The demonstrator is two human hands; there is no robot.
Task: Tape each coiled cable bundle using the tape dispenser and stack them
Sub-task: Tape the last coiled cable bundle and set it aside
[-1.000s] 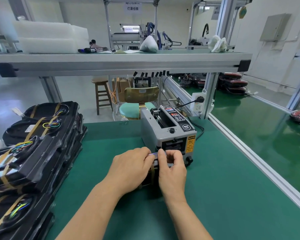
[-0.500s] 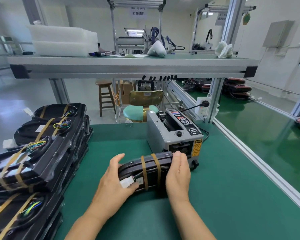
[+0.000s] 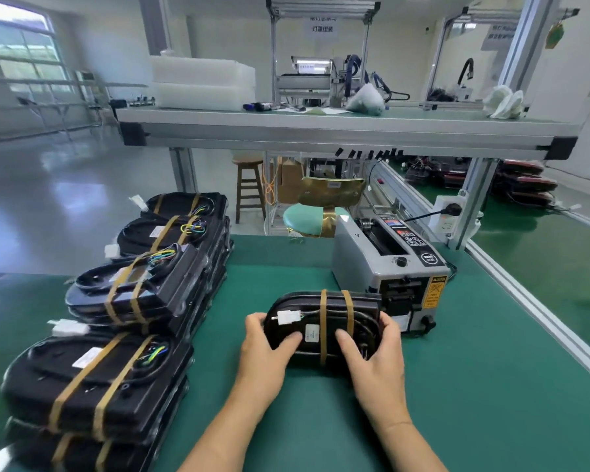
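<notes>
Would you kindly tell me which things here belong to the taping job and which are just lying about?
Job: cable bundle, gripped by left hand and right hand; tape dispenser; taped stacks.
Lying about: stool; green chair; white trays.

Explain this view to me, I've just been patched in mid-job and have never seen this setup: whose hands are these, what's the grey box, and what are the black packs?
There is one picture, taken by a wide-angle camera worn on a person's head, looking forward and down at a green bench mat. There is no robot: two bare hands do the work. The left hand and the right hand grip a black coiled cable bundle by its two ends. Two brown tape bands wrap it, and a white plastic plug lies on top. Behind it stands the grey electric tape dispenser. To the left lie stacks of taped black bundles.
</notes>
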